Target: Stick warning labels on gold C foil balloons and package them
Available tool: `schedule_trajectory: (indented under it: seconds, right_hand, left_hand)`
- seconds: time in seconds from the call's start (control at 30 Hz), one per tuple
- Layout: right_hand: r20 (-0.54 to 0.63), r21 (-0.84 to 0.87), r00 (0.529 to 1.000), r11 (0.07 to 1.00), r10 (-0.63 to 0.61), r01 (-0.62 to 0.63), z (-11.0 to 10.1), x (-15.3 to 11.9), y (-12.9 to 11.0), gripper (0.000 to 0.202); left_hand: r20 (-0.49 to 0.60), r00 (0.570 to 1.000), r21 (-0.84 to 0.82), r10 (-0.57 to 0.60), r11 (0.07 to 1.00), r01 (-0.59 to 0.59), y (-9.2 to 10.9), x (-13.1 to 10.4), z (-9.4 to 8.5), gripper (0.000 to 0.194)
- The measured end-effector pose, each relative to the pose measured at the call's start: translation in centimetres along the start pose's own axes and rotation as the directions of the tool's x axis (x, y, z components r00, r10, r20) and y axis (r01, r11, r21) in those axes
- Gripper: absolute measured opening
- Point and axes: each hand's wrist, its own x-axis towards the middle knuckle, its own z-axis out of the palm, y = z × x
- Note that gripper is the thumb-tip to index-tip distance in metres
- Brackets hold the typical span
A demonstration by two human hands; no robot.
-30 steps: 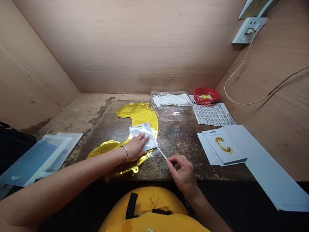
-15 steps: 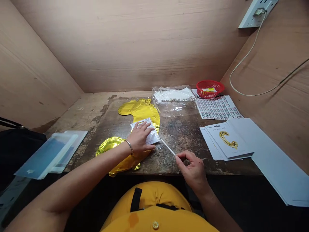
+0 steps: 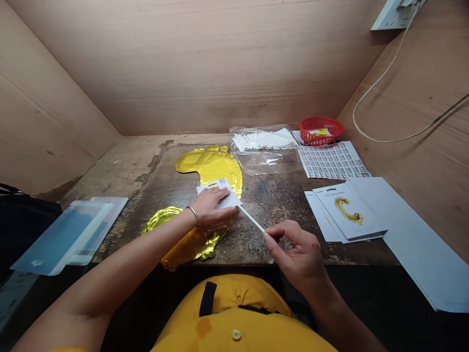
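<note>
My left hand [image 3: 214, 205] lies over a white header card [image 3: 231, 199] with a hang slot and a barcode, its fingers stretched across it and the thumb out to the right. Under the card spreads a flat gold foil balloon [image 3: 216, 168], whose curved lower end [image 3: 163, 219] shows beside my left wrist. My right hand [image 3: 295, 252] is closed, pinching the near end of a thin white straw [image 3: 252, 219] between thumb and forefinger. The straw's far end meets the card's lower right corner; whether it goes beneath or inside cannot be made out.
Printed balloon cards [image 3: 346, 212] and white sheets [image 3: 414, 244] lie at right. Behind them are a sticker sheet [image 3: 333, 160], a red basket [image 3: 320, 139] and a clear bag of white straws [image 3: 266, 140]. Bluish plastic sleeves [image 3: 69, 234] overhang the left edge. A cable hangs on the right wall.
The straw has moved up and left, its far end now against the card's corner. My left hand's fingers have drawn closer together on the card. The view has shifted slightly.
</note>
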Motion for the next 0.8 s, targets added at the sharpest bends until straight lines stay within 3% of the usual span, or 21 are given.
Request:
schedule_trajectory:
  seconds: [0.13,0.27,0.53,0.8]
  right_hand:
    - [0.085,-0.064,0.996,0.997,-0.030,0.035,0.2,0.6,-1.1,0.010]
    - [0.078,-0.150,0.997,0.988,-0.008,0.019,1.0,1.0,0.1,0.011]
    - [0.193,-0.425,0.979,0.893,-0.067,0.145,5.6,4.2,3.1,0.018]
    - [0.258,-0.450,0.966,0.886,0.008,0.112,7.1,3.5,4.3,0.017]
  left_hand:
    - [-0.004,1.000,-0.011,0.019,1.000,-0.019,-0.1,0.3,-0.4,0.052]
    - [-0.006,1.000,-0.012,0.022,1.000,-0.022,-0.1,0.4,-0.7,0.049]
    - [0.000,1.000,0.019,-0.001,1.000,0.001,0.7,0.2,-0.3,0.052]
    - [-0.043,0.989,0.051,-0.138,0.989,0.140,-0.1,0.5,0.7,0.081]
